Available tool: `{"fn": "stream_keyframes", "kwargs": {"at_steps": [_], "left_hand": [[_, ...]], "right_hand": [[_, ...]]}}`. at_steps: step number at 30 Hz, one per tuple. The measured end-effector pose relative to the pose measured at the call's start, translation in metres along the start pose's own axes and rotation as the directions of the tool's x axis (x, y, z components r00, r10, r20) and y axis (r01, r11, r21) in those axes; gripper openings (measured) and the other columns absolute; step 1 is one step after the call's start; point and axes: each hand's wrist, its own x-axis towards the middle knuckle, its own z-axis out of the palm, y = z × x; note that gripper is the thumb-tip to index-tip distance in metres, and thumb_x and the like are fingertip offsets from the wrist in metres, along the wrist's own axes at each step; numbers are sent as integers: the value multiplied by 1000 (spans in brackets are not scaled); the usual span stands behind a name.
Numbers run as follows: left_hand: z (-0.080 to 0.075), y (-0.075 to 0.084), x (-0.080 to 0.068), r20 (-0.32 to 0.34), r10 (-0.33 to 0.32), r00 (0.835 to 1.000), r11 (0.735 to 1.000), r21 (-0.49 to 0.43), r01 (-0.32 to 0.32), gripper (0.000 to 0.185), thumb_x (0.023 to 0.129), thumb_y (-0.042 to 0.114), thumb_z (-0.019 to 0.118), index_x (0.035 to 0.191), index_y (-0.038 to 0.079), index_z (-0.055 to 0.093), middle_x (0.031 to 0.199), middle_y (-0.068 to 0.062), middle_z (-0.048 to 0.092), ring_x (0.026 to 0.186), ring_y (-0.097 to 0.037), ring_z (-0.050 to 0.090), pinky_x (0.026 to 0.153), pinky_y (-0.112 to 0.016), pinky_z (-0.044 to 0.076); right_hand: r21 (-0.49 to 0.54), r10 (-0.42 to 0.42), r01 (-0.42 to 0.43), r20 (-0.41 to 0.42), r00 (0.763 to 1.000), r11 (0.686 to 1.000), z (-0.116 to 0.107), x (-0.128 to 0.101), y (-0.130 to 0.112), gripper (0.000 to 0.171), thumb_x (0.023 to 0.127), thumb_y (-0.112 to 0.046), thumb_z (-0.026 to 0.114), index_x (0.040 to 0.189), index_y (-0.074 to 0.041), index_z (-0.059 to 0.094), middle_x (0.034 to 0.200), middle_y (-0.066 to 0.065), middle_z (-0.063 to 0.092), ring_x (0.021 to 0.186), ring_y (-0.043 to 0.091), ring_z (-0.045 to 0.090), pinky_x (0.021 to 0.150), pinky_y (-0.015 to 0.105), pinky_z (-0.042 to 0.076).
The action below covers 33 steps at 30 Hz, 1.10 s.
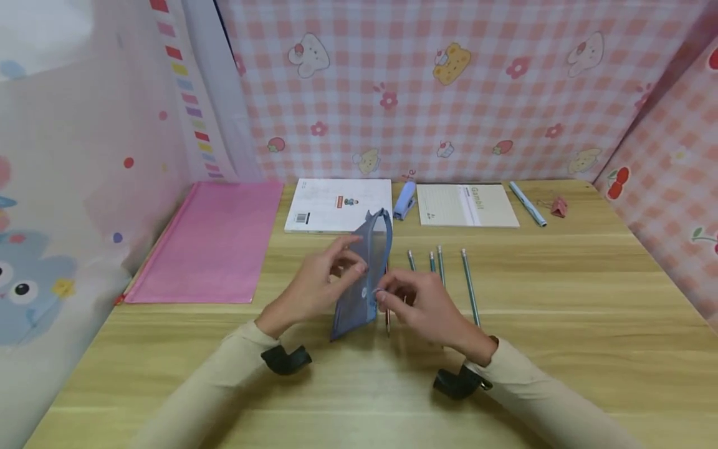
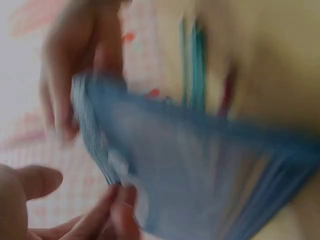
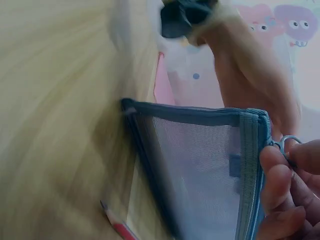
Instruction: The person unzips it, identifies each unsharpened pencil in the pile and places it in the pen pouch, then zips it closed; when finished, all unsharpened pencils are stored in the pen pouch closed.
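Note:
A blue mesh zip pouch (image 1: 353, 305) stands tilted on its edge between my hands, its zip side parted near the top. My right hand (image 1: 423, 305) pinches the ring-shaped zip pull (image 3: 290, 142) at a corner of the pouch. On the other side my left hand (image 1: 314, 284) has its fingertips right at the mesh. Its thumb (image 2: 42, 181) is held apart from the fingers in the left wrist view. A red pencil (image 1: 387, 321) lies on the table just beside the pouch, partly hidden by it. Several teal pencils (image 1: 470, 287) lie beyond my right hand.
A pink folder (image 1: 207, 243) lies at the left of the wooden table (image 1: 589, 349). Along the back are a white book (image 1: 320, 202), a lilac stapler (image 1: 405, 199), a notepad (image 1: 449, 206), a light blue pen (image 1: 527, 204) and a pink clip (image 1: 558, 207). Patterned cloth hangs behind.

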Motion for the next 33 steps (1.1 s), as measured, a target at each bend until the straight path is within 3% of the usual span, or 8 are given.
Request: {"fn": "stream_keyframes", "kwargs": {"at_steps": [5,8,10,13,16,19,24,33], "left_hand": [[10,13,-39,53,121,991,965,230,-130,63,92,29,72,142,-1,48,124,-16,71,105,-29,73,90,-39,59],[18,15,-52,-29,280,959,867,436,-240,64,82,34,81,131,-1,57,110,-14,75,95,-24,74,83,-36,61],[23,14,-56,-87,403,911,783,549,-294,55,79,30,84,119,-1,63,96,-12,77,80,-21,74,72,-33,61],[28,12,-61,-144,567,811,662,665,-345,29,87,25,75,101,0,67,77,-8,75,62,-16,69,58,-30,57],[30,14,-63,-164,671,723,581,721,-376,19,97,17,60,91,2,69,67,-4,72,54,-12,66,52,-27,55],[30,16,-64,-153,727,669,517,764,-386,24,100,12,53,87,1,70,68,-3,73,54,-11,67,52,-25,55],[25,15,-70,-122,744,657,467,798,-381,25,101,8,51,92,1,73,83,-7,78,64,-14,73,59,-26,58],[17,9,-79,-94,721,687,477,786,-393,34,106,11,44,101,4,77,91,-9,79,69,-16,74,64,-29,60]], "right_hand": [[68,33,-36,40,999,997,6,0,-1,7,96,-3,63,94,-4,70,76,17,70,50,21,58,46,23,48],[73,53,-55,33,998,996,9,0,-5,7,95,-4,65,93,-6,71,78,17,69,52,16,59,46,23,48],[82,55,-57,22,998,995,11,0,-7,6,95,-4,66,93,-6,71,77,15,68,51,12,58,45,22,47],[124,79,-78,-1,997,989,14,1,-10,7,95,-5,65,94,-6,72,75,10,66,49,15,56,44,23,46],[192,142,-134,-30,989,972,17,2,-12,9,97,-8,64,98,-5,72,73,6,64,48,17,52,44,26,45],[247,236,-216,-53,970,945,19,4,-11,10,97,-11,66,101,-8,73,75,3,67,49,11,50,45,27,46],[289,348,-312,-80,934,905,20,14,-7,12,94,-12,69,104,-8,75,76,-1,69,51,8,47,47,24,42],[283,397,-337,-190,898,898,4,34,12,14,92,-11,72,102,-3,77,80,-7,71,58,5,48,52,19,38]]}}
